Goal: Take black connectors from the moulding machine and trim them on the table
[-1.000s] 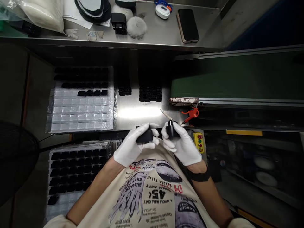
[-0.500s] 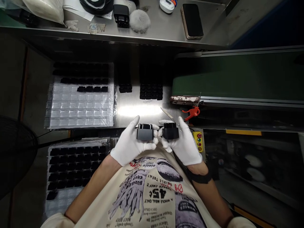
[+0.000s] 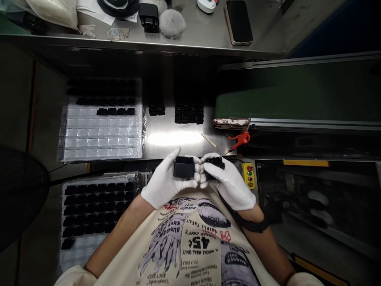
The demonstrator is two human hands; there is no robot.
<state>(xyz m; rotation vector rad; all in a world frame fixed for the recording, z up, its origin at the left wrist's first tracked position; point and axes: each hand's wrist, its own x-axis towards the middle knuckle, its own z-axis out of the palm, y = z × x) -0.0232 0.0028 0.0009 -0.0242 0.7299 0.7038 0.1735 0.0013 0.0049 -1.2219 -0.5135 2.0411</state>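
My left hand (image 3: 166, 180), in a white glove, holds a black block-shaped part (image 3: 183, 168) on its fingers, with the thumb raised at its left side. In my right hand (image 3: 229, 182), also gloved in white, is a second black part (image 3: 214, 162); the thumb lies across its front and hides much of it. The fingertips of both hands meet between the two parts, in front of my printed shirt (image 3: 196, 238).
Clear trays (image 3: 101, 132) with rows of black parts stand left, another tray (image 3: 80, 254) below. Black parts (image 3: 189, 114) are stacked on the metal table (image 3: 172, 139). A red air gun (image 3: 242, 138), a green conveyor (image 3: 297, 91) and a phone (image 3: 239, 22) are rightward.
My right thumb has come down across the front of its black part. The left hand and its part have shifted slightly right.
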